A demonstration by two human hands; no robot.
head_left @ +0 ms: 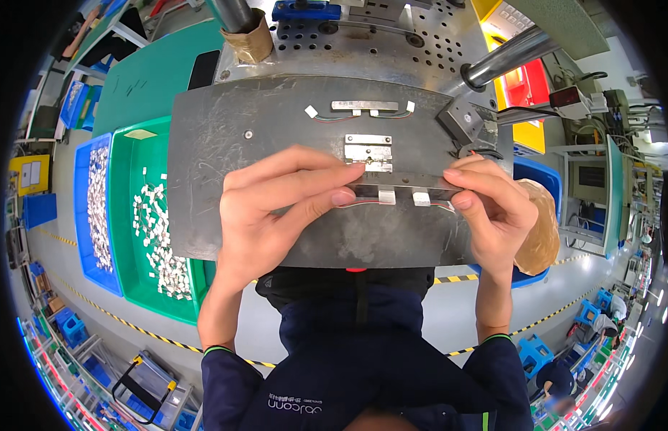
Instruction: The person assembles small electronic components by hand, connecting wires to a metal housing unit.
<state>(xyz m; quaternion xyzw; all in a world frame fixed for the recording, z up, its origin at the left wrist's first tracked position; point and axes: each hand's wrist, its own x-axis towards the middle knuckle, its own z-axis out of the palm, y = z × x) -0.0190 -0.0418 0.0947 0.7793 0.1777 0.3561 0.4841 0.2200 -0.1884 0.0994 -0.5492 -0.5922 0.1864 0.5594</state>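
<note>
My left hand (265, 201) and my right hand (493, 205) pinch the two ends of a grey metal bar (406, 181) between thumb and fingers. Two white blocks stick out from its near side, and thin red and white wires run from them toward my fingers. Just beyond the bar, close to my left fingertips, sits a small silver metal fixture (368, 152) on the dark metal plate (219, 201). Farther back lies a similar metal bar (364, 105) with wires and white connectors at both sides. My fingers cover the ends of the held bar.
At the left stand a green bin (194, 287) and a blue bin (82, 215), both holding many small white parts. A dark metal block (461, 121) rests at the plate's right edge. Steel columns (510, 61) rise behind. Brown paper (538, 223) lies in a blue bin at the right.
</note>
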